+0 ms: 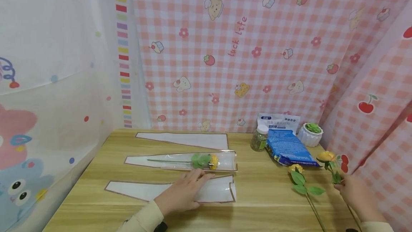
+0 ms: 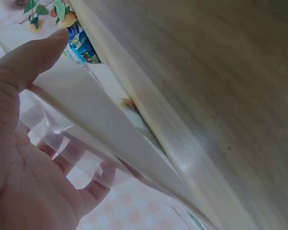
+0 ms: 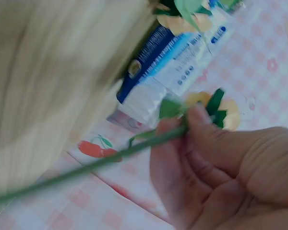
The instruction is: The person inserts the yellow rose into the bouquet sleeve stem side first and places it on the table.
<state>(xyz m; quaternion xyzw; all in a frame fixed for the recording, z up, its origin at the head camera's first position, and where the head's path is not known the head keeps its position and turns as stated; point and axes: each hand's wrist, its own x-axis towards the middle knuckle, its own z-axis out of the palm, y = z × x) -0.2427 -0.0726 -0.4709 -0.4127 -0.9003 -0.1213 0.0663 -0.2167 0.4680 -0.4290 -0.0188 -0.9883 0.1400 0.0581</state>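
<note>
Across the wood-grain table (image 1: 257,196), three tapered white sleeves with brown edges lie one behind another. Over the front sleeve (image 1: 220,191), the left hand (image 1: 185,192) rests with fingers extended and thumb spread well away from them, touching the sleeve near its wide end; whether it grips the film cannot be told. The middle sleeve (image 1: 226,160) contains a yellow rose (image 1: 201,160), its bloom toward the wide end; the rear sleeve (image 1: 193,139) lies flat. At the right, the right hand (image 1: 357,192) pinches the green stem of a second rose (image 1: 327,156) between thumb and bent fingers, the bloom raised beyond the fingertips. Just beside it lies a third rose (image 1: 298,178), near a blue packet (image 1: 289,148).
</note>
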